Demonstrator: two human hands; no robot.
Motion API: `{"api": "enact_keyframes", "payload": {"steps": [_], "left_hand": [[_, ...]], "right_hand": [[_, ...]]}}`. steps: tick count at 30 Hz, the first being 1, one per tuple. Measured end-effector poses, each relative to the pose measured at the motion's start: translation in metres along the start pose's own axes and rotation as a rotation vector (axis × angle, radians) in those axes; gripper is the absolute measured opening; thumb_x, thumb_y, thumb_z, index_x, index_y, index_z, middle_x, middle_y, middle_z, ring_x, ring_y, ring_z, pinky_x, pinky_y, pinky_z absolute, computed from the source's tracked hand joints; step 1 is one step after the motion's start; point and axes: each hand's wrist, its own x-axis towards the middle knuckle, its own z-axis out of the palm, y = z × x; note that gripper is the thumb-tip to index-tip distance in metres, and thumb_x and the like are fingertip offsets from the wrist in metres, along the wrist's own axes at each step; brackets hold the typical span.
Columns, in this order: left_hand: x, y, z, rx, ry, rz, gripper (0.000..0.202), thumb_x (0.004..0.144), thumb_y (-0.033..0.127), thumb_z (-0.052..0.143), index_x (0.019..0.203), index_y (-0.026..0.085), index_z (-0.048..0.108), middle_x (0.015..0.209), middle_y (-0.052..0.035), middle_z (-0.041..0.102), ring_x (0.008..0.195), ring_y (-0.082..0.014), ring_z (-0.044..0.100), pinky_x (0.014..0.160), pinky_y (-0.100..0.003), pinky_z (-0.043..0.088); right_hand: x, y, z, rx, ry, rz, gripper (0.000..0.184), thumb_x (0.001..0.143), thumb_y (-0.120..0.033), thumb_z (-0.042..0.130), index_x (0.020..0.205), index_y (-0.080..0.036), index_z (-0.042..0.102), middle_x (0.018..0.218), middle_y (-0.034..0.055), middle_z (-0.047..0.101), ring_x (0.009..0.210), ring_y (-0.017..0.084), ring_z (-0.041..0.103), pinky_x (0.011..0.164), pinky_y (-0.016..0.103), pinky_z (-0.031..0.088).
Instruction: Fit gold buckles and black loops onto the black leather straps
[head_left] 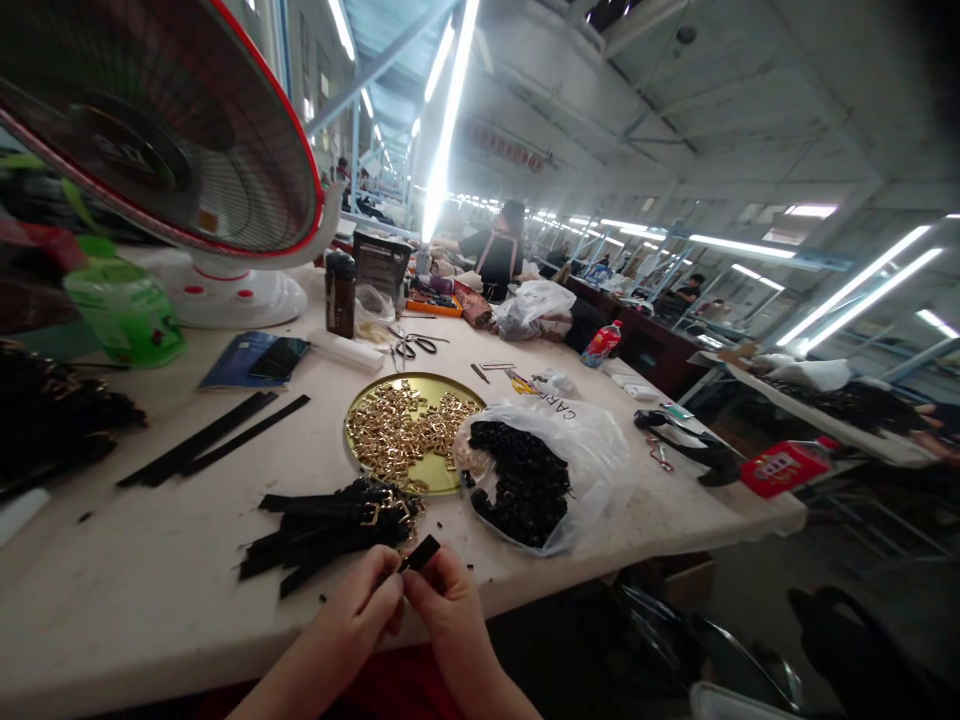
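Both my hands meet at the near edge of the table and pinch one short black strap (419, 553). My left hand (358, 612) grips its lower end with fingers closed. My right hand (448, 600) holds it from the right, fingers curled. Just beyond them lies a pile of black straps with gold buckles (334, 525). Behind that sits a round gold tray (442, 478) with several gold buckles. A clear plastic bag (592, 440) of small black loops lies to the right of the tray.
A red-rimmed fan (161, 130) stands at the back left, near a green bottle (124, 305). Long black strips (210, 438), scissors (414, 343), a phone on a blue booklet (255, 360) and a dark canister (340, 292) lie on the white table (150, 580). Other people work farther back.
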Motion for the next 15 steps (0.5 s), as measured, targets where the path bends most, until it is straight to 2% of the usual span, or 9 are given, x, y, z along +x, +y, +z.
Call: {"api": "enact_keyframes", "payload": {"steps": [3,6,8,12,15], "left_hand": [[0.0,-0.004,0.002,-0.132,-0.049,-0.055,0.031,0.077,0.051,0.037,0.068,0.022,0.039,0.051,0.0073,0.047,0.039,-0.0081,0.037,0.039,-0.02,0.029],[0.0,-0.004,0.001,-0.157,-0.09,-0.087,0.038,0.073,0.059,0.042,0.069,0.021,0.041,0.053,0.0069,0.05,0.035,-0.0055,0.035,0.036,-0.019,0.026],[0.0,-0.003,0.0,-0.166,-0.105,-0.1,0.039,0.071,0.059,0.044,0.069,0.02,0.041,0.053,0.0072,0.05,0.034,-0.0046,0.034,0.035,-0.018,0.024],[0.002,-0.003,0.0,-0.201,-0.127,-0.121,0.036,0.072,0.056,0.044,0.069,0.021,0.038,0.052,0.0085,0.049,0.034,-0.0041,0.033,0.036,-0.017,0.023],[0.004,-0.005,0.0,-0.193,-0.14,-0.118,0.034,0.072,0.054,0.044,0.069,0.021,0.037,0.054,0.008,0.05,0.035,-0.0043,0.034,0.036,-0.017,0.024]], "right_hand": [[-0.004,0.002,0.0,-0.096,0.046,-0.055,0.016,0.071,-0.033,0.065,0.072,-0.017,0.06,0.066,-0.003,0.052,0.061,0.011,0.046,0.057,0.023,0.037],[-0.004,-0.003,-0.002,-0.187,0.074,-0.084,0.02,0.073,-0.035,0.061,0.067,-0.017,0.057,0.063,-0.003,0.049,0.061,0.011,0.043,0.058,0.023,0.036],[-0.002,-0.008,-0.003,-0.113,0.023,0.008,0.024,0.074,-0.039,0.06,0.068,-0.015,0.057,0.06,-0.0031,0.048,0.056,0.01,0.04,0.054,0.022,0.034],[0.004,-0.008,-0.005,0.221,-0.07,0.293,0.026,0.068,-0.038,0.064,0.067,-0.014,0.057,0.05,-0.0057,0.042,0.043,0.006,0.03,0.045,0.02,0.025],[0.006,-0.002,-0.006,0.324,-0.119,0.378,0.027,0.067,-0.039,0.065,0.069,-0.014,0.057,0.049,-0.006,0.041,0.041,0.007,0.034,0.045,0.021,0.028]]}}
